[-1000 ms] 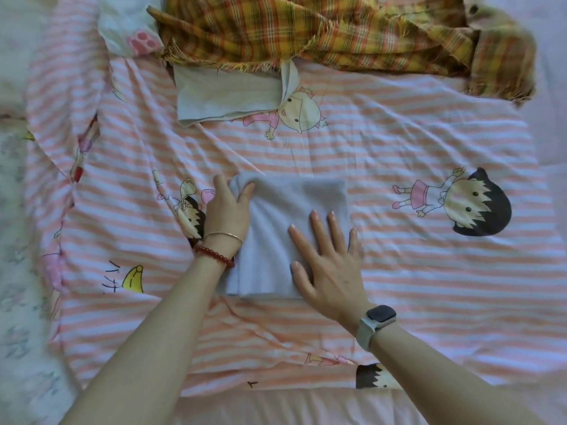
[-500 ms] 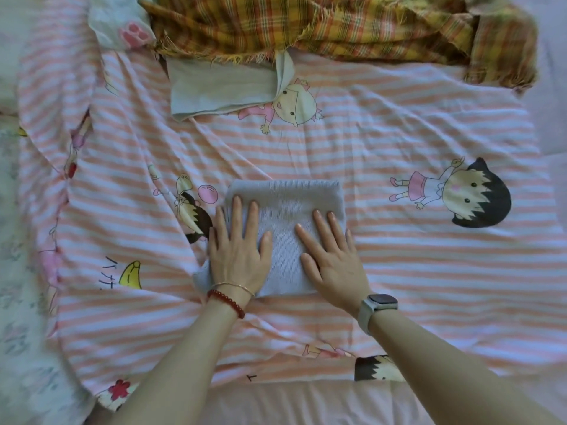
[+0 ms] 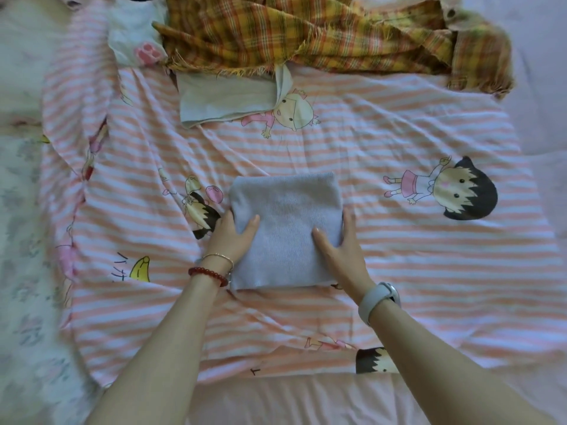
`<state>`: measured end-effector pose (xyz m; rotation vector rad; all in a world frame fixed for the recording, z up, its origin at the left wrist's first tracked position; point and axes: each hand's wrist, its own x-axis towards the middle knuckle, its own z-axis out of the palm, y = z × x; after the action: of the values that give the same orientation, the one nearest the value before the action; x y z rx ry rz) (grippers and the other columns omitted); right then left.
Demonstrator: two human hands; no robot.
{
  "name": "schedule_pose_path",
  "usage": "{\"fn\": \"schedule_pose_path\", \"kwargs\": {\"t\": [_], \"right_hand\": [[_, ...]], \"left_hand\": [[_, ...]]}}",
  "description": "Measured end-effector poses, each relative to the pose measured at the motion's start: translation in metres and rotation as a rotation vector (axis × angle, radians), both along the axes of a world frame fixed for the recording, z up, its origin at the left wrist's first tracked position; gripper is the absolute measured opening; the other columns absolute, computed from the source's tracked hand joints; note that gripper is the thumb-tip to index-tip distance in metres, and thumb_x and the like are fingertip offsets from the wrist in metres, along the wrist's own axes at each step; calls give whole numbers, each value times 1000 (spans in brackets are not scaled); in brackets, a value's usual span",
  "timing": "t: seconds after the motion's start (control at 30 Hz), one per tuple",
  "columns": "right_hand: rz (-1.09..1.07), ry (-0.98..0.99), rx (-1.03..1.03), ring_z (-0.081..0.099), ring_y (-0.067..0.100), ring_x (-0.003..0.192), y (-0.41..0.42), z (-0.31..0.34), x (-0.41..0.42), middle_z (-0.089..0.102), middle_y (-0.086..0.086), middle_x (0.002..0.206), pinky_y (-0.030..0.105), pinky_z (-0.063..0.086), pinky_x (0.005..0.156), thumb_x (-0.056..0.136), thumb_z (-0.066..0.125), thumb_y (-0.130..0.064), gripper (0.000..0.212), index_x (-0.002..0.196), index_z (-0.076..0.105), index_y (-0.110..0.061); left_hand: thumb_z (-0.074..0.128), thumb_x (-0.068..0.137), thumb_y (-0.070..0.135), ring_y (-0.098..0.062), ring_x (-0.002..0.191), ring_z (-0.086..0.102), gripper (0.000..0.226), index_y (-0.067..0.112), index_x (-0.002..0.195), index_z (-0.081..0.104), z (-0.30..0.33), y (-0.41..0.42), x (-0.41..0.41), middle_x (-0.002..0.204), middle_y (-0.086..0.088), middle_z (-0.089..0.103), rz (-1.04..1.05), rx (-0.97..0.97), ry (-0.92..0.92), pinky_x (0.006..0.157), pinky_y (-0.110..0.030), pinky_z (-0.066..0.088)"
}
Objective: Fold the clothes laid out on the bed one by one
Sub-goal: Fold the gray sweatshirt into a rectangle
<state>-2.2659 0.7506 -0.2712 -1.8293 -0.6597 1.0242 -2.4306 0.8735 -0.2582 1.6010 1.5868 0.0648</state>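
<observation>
A folded grey knit garment (image 3: 285, 222) lies as a neat rectangle in the middle of the striped bedspread (image 3: 414, 256). My left hand (image 3: 230, 237) grips its left edge, thumb on top and fingers tucked under the side. My right hand (image 3: 340, 243) grips the right edge the same way, thumb on the cloth and fingers down along the side. A yellow plaid garment (image 3: 306, 35) lies crumpled along the far edge of the bed. A pale folded cloth (image 3: 221, 99) sits just in front of it.
A white cloth with a pink paw print (image 3: 138, 41) lies at the far left by the plaid garment. A floral sheet (image 3: 21, 271) borders the left side. A plain pink sheet (image 3: 291, 400) runs along the near edge.
Both hands lay flat on top of the grey garment half a second ago. They have now slid apart to its left and right edges and taken hold of the sides.
</observation>
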Motion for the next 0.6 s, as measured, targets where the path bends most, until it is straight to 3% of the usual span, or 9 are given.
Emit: {"fn": "schedule_pose_path", "kwargs": {"t": [0.13, 0.27, 0.37, 0.5, 0.6], "right_hand": [[12, -22, 50, 42, 3, 127, -11, 12, -1, 40, -11, 143, 22, 34, 104, 89, 61, -29, 64, 144, 30, -22], [-66, -4, 97, 42, -10, 121, -43, 42, -6, 42, -16, 140, 7, 33, 98, 89, 61, -26, 59, 142, 35, -24], [-92, -47, 73, 41, -15, 117, -87, 64, -8, 44, -18, 136, -1, 29, 92, 89, 61, -22, 57, 141, 38, -20], [-168, -35, 7, 41, -3, 123, -152, 86, -1, 45, -10, 137, 4, 28, 98, 88, 63, -17, 55, 138, 41, -17], [-203, -34, -26, 44, 0, 119, -203, 100, 14, 48, -21, 126, 2, 30, 94, 87, 64, -16, 49, 131, 44, -26]], "left_hand": [[51, 92, 40, -24, 117, 53, 49, 13, 132, 45, 12, -12, 0, 127, -5, 57, 22, 18, -115, 96, -30, 40], [58, 89, 35, -20, 103, 56, 44, 13, 126, 48, 35, -51, 0, 109, 1, 60, 143, 101, -190, 81, -23, 37], [60, 89, 30, -20, 103, 57, 41, 10, 123, 49, 51, -95, 3, 105, 3, 58, 165, 49, -267, 85, -27, 43], [61, 88, 27, -21, 99, 58, 38, 7, 118, 50, 66, -154, 16, 101, 1, 59, 148, -53, -295, 86, -33, 46], [62, 88, 26, -20, 94, 57, 34, 9, 114, 49, 76, -198, 31, 96, 3, 59, 136, -95, -308, 80, -31, 44]]}}
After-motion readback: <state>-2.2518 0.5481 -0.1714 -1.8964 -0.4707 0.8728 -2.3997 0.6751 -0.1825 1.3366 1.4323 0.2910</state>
